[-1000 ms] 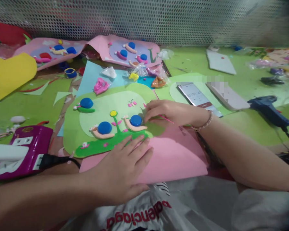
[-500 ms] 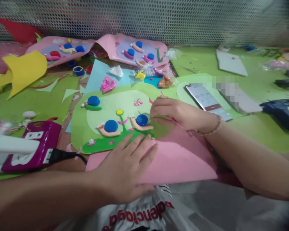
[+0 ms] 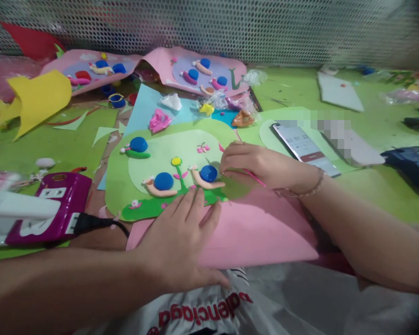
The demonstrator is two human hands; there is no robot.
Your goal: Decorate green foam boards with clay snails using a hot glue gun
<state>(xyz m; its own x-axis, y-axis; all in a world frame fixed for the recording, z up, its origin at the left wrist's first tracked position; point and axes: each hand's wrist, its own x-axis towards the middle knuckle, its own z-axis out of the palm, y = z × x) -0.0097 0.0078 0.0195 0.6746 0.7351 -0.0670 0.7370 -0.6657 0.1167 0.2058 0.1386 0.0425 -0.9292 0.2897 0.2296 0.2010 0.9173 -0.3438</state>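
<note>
At the far left of my feed I get a yellow paper cutout (image 3: 38, 100), and below it a purple power strip (image 3: 50, 204) with a black plug (image 3: 82, 224) in its right side. Next comes the green picture card (image 3: 118, 186), lying partly over a pink sheet (image 3: 251, 228) in the middle of the workspace, with three blue-shelled clay snails and a yellow flower (image 3: 176, 161) on it. I have the left hand (image 3: 181, 237) palm down, fingers extended, tips on the card's lower edge. Just right of the rightmost snail (image 3: 208, 173), the right hand (image 3: 251, 163) is curled around a thin pink stick (image 3: 254, 177); its tip is hidden from me. Beyond lie a lit phone (image 3: 300, 144) and, at far right, a dark blue gun-shaped tool (image 3: 408, 160).
</note>
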